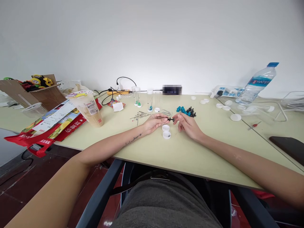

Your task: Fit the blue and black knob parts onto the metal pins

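My left hand (155, 122) and my right hand (187, 125) meet over the middle of the pale green table (147, 148). A thin metal pin lies in my left fingers. A small black bead (170, 119) sits between the two hands, pinched by my right fingertips against the pin's end. Just below the hands lie two white caps (166, 131). Behind my right hand is a heap of blue and black beads (186, 111). A scatter of metal pins (140, 115) lies behind my left hand.
Clear tubes (137, 96) stand at the back centre. A drink cup (89, 107) and a red bag (47, 126) are at the left, a cardboard box (28, 90) beyond. A water bottle (257, 84), a power strip (225, 91), loose white caps (235, 117) and a dark phone (288, 147) are at the right.
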Tool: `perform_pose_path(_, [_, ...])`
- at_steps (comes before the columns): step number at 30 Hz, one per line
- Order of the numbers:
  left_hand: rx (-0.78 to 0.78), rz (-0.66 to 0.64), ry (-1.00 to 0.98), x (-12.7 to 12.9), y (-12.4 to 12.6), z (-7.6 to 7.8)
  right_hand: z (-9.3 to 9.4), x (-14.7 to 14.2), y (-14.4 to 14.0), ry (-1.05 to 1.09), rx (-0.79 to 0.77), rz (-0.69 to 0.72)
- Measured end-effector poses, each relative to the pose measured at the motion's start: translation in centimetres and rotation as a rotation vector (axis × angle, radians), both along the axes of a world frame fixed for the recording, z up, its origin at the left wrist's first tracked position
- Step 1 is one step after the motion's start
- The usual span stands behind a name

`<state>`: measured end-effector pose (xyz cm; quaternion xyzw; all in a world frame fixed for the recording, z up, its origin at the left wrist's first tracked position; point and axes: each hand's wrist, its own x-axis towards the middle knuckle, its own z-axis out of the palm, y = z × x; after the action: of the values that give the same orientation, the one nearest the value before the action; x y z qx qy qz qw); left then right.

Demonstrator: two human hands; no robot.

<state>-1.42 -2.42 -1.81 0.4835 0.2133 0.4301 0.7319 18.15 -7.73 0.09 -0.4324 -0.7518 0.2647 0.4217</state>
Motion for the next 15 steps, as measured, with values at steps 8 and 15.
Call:
perform_pose_path(8, [0.003,-0.001,0.000,-0.01,-0.04,0.06,0.03,0.02,-0.03,-0.001,0.001,0.002])
perform_pose_path(15, [0.002,0.002,-0.001,0.00,0.09,-0.20,0.08,0.04,0.01,-0.020,-0.004,0.010])
